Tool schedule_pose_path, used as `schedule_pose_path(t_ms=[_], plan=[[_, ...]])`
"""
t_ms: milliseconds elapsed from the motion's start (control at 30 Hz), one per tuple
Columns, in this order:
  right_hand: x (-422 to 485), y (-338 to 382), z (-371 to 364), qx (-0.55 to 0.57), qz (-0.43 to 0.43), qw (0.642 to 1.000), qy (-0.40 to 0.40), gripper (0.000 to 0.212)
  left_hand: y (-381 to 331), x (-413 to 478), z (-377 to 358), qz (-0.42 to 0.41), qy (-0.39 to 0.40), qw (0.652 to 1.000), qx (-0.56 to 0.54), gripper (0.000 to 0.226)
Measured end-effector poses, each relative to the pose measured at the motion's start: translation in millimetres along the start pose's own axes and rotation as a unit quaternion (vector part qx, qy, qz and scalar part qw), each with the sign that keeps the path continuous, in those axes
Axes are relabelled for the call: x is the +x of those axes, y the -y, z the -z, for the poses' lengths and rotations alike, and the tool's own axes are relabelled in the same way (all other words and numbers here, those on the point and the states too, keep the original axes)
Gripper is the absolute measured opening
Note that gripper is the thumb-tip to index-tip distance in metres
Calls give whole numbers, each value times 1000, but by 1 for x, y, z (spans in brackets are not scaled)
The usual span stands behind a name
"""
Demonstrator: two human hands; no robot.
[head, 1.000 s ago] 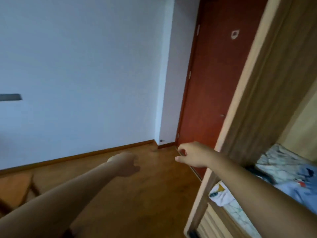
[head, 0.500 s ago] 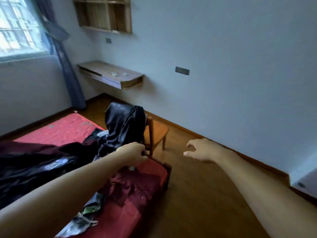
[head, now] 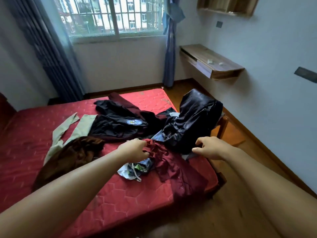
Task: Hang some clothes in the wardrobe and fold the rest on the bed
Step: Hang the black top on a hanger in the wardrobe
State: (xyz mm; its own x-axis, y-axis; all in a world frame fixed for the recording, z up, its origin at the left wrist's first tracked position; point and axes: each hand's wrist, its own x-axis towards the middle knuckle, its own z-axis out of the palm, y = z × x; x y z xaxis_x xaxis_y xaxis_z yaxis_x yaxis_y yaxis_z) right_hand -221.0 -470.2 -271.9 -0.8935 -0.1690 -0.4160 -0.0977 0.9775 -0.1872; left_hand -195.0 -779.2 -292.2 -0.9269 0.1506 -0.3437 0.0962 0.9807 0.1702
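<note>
Gripping a bunched fold of the maroon shirt (head: pixel 173 167), the left hand (head: pixel 133 149) looks ready to lift it for sorting. The right hand (head: pixel 210 149) hovers alongside, fingers loosely curled and empty. The shirt lies at the bed's (head: pixel 120 194) near right corner. Just beyond it, a black jacket (head: pixel 193 121) drapes over a chair (head: pixel 223 125).

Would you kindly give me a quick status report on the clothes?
Left hand grips maroon shirt on bed. Right hand open, empty. Black jacket abuts shirt.

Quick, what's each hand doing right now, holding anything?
Left hand: grips the maroon shirt.
Right hand: open, fingers loosely curled, holding nothing, close to the black jacket.
</note>
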Motion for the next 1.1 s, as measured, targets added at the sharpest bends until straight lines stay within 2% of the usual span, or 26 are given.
schedule_pose_path(t_ms=[267, 433, 667, 867, 1000, 1100], plan=[[70, 34, -21, -40, 39, 998, 31, 48, 49, 24, -16, 61, 14, 997, -34, 43], [123, 34, -15, -57, 24, 997, 57, 42, 68, 86, -24, 43, 26, 998, -49, 34], [204, 30, -7, -69, -19, 995, 62, 45, 93, 183, -30, 24, 57, 996, -70, 45], [266, 18, -17, -76, -35, 991, 103, 46, 101, 247, -46, 28, 91, 993, -75, 49], [329, 4, -22, -96, -3, 990, 104, 43, 94, 299, -61, 51, 108, 988, -97, 52], [389, -11, -31, -164, 54, 982, 80, 41, 84, 350, -79, 73, 115, 984, -114, 51]])
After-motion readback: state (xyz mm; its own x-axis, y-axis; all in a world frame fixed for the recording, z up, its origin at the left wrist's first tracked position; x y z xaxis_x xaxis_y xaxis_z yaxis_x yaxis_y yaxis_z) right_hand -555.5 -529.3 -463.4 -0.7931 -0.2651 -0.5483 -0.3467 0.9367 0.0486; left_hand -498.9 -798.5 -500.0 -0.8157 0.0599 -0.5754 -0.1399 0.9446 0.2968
